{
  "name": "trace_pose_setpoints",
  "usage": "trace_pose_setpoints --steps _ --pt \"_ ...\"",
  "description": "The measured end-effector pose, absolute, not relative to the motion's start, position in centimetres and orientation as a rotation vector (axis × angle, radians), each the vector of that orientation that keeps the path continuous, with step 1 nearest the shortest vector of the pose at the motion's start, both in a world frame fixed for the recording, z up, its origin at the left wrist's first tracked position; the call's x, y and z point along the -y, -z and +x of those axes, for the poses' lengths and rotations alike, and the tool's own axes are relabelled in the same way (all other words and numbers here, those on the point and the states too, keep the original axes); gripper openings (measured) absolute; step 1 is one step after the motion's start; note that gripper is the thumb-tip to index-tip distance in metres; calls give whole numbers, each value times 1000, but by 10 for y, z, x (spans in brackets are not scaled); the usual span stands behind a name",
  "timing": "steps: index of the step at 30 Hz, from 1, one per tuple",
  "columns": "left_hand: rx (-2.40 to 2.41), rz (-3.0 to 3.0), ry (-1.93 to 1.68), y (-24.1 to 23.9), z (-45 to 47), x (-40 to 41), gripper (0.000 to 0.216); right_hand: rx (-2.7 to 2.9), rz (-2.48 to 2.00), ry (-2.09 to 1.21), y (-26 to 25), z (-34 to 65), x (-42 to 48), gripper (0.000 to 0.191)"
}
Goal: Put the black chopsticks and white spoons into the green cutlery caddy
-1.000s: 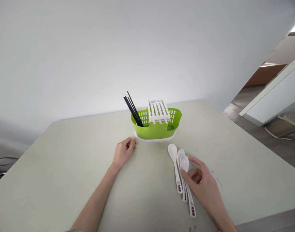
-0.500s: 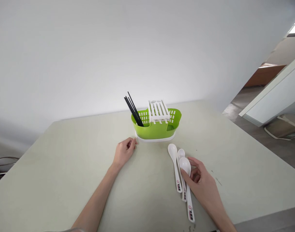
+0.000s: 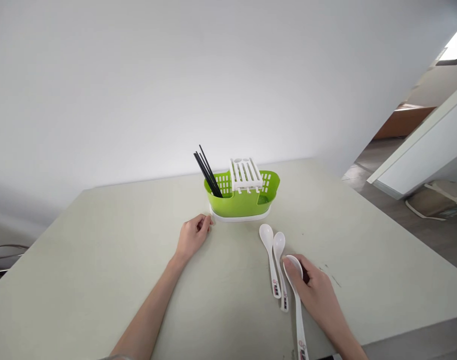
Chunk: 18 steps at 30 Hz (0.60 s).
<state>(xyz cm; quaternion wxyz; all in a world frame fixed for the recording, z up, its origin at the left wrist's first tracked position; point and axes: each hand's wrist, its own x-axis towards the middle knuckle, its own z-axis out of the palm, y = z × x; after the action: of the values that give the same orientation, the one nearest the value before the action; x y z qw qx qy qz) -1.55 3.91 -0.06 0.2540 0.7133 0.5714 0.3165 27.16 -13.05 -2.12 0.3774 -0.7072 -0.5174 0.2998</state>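
My right hand (image 3: pixel 314 282) grips a white spoon (image 3: pixel 299 310) by its bowl, with the thumb inside the bowl. The handle of this spoon points down toward me. Just left of it, two more white spoons, a longer one (image 3: pixel 270 257) and a smaller one (image 3: pixel 280 250), lie side by side on the table. My left hand (image 3: pixel 194 235) rests on the table in a loose fist, near the left end of a green cutlery basket (image 3: pixel 239 206). Nothing shows in its curled fingers. Several black chopsticks (image 3: pixel 208 172) lean in the basket's left part.
A white slatted rack (image 3: pixel 246 174) with small hooks sits across the basket's middle, and a white tray (image 3: pixel 241 218) lies under it. The pale table (image 3: pixel 119 260) meets a wall (image 3: pixel 228 75) behind. Floor and a white panel (image 3: pixel 419 150) lie beyond the right edge.
My right hand has taken hold of the nearest spoon and drawn it a little right and toward me, apart from the other two. My left hand has stayed in place.
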Motion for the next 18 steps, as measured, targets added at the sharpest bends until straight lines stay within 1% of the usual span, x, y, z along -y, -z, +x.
trace_pose_setpoints --steps 9,13,18 --pt "-1539 1936 -874 6 -17 -41 45 1178 -1778 -897 14 272 134 55" --pt "-1537 1932 -873 8 -18 -41 45 1087 -1684 -1006 10 276 137 54" --pt "-1519 1954 -891 10 -20 -41 44 1045 -1506 -1188 -22 275 132 54"
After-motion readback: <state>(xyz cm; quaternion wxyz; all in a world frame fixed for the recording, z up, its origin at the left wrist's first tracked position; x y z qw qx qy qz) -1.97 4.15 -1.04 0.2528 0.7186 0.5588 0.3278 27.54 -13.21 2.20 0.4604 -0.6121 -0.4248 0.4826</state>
